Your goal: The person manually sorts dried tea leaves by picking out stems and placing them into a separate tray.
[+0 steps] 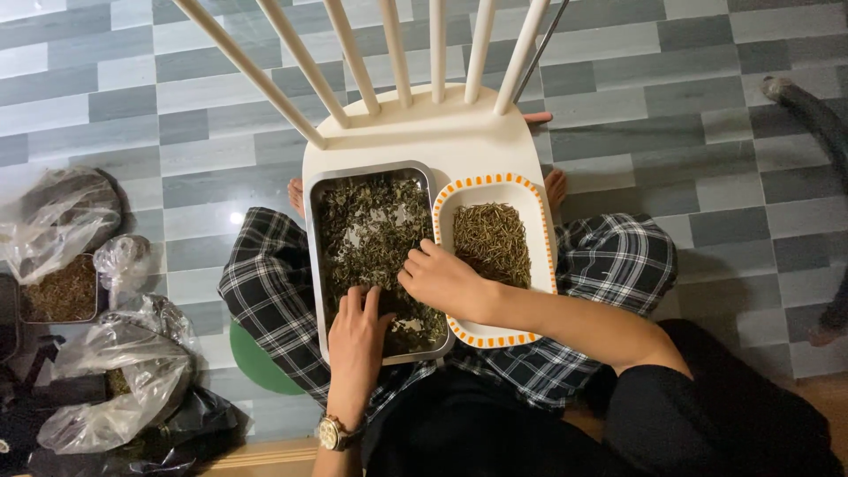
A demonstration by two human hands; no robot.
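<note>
A steel tray [311, 231] full of dried dark green leaves [364, 221] rests on a white chair seat [442, 132]. Beside it on the right sits a white dish with an orange-dotted rim [537, 212], holding a heap of thin brownish stalks [491, 240]. My left hand [355, 340] lies flat in the near end of the tray, fingers on the leaves; a watch is on its wrist. My right hand [440, 278] reaches across the tray's right edge, fingertips pinched together among the leaves. Whether they hold a piece is hidden.
The chair's white spindles [353, 53] fan out at the top. My knees in checked trousers [265, 283] flank the seat. Plastic bags [115, 371] and a small tray of brown dried material [62, 291] lie on the tiled floor at left. A green stool [256, 362] shows below.
</note>
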